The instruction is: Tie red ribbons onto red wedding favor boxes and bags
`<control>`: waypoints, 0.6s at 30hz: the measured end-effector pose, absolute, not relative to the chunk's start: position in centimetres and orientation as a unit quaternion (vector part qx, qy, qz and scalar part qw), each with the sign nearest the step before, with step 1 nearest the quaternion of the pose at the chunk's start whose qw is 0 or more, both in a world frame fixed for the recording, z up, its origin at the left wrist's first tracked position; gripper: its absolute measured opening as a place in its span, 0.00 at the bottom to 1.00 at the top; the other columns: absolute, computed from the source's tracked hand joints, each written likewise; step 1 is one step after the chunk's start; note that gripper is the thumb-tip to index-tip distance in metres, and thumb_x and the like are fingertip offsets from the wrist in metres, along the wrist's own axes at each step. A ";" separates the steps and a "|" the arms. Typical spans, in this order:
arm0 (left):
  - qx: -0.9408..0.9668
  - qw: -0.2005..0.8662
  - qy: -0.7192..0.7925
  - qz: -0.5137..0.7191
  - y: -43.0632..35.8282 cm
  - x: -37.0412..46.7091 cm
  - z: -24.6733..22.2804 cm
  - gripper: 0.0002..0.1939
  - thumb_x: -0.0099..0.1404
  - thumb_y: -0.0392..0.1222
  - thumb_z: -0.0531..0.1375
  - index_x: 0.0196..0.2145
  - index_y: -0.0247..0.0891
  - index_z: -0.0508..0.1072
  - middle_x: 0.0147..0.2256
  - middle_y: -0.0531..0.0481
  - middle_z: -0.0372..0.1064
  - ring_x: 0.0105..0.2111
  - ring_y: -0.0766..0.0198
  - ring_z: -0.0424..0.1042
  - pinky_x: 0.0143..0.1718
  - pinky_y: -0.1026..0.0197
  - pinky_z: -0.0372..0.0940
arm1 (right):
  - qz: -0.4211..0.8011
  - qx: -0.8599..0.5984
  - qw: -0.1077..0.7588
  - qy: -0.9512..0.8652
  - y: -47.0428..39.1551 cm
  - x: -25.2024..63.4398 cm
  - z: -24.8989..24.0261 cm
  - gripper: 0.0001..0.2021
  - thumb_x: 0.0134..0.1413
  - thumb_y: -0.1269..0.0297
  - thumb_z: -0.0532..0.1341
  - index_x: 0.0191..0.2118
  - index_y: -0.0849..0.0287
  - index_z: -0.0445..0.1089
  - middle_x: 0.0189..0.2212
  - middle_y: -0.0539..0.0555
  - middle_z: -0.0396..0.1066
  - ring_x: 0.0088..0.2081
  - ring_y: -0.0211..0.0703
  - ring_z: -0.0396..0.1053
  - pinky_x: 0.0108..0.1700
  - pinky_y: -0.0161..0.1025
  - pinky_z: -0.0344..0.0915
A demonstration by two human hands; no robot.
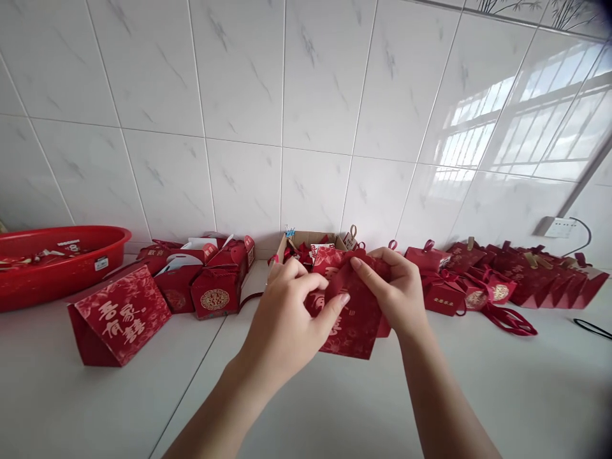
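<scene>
A red printed gift box (354, 328) with pale lettering is held up in the middle, just above the white table. A dark red ribbon (340, 280) lies across its top. My right hand (399, 290) pinches the ribbon at the box's top right. On the other side, my left hand (291, 309) has its thumb and forefinger closed on the ribbon's left part. The fingers partly cover the box front and the ribbon.
At the left are a red basin (109, 258), a wedge-shaped red box (127, 312) and several small boxes (215, 296). Behind my hands stands a cardboard box (310, 237). More red boxes (444, 296) line the right, with a ribbon loop (511, 320) before them.
</scene>
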State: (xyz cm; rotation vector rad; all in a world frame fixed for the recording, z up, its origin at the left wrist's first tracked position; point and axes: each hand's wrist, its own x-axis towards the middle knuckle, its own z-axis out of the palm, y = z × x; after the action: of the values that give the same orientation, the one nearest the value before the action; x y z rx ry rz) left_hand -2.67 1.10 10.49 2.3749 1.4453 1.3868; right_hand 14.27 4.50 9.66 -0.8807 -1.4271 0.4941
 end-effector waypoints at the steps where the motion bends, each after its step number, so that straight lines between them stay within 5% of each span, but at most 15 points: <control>1: 0.772 0.036 0.458 0.440 1.2 -2.7 10.4 0.10 0.62 0.49 0.59 0.30 0.41 0.72 0.30 0.50 0.62 0.34 0.59 0.66 0.37 0.55 0.66 | 0.210 -0.390 0.644 -0.624 4.6 14.3 9.7 0.13 0.50 0.55 0.65 0.26 0.59 0.67 0.21 0.49 0.64 0.22 0.35 0.58 0.21 0.32 0.56; 10: 0.757 0.173 0.418 0.472 1.6 -6.5 12.5 0.09 0.62 0.47 0.61 0.29 0.42 0.75 0.34 0.52 0.70 0.37 0.62 0.70 0.40 0.61 0.64 | 0.239 -0.401 0.632 -0.619 4.0 15.0 10.3 0.14 0.47 0.57 0.66 0.23 0.59 0.64 0.16 0.45 0.56 0.20 0.32 0.52 0.20 0.32 0.50; 18: 0.591 0.243 0.301 0.708 1.2 -6.6 12.5 0.01 0.58 0.39 0.66 0.30 0.41 0.77 0.32 0.54 0.75 0.38 0.64 0.74 0.40 0.63 0.70 | 0.324 -0.296 0.533 -0.723 1.8 13.2 10.5 0.11 0.48 0.63 0.66 0.24 0.60 0.64 0.21 0.47 0.62 0.23 0.33 0.58 0.22 0.32 0.54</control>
State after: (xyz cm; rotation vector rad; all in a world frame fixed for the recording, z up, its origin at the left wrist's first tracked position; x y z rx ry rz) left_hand -6.65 1.15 12.46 1.6156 0.8220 1.9338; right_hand 13.20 1.76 10.49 -0.7062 -1.7243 0.7714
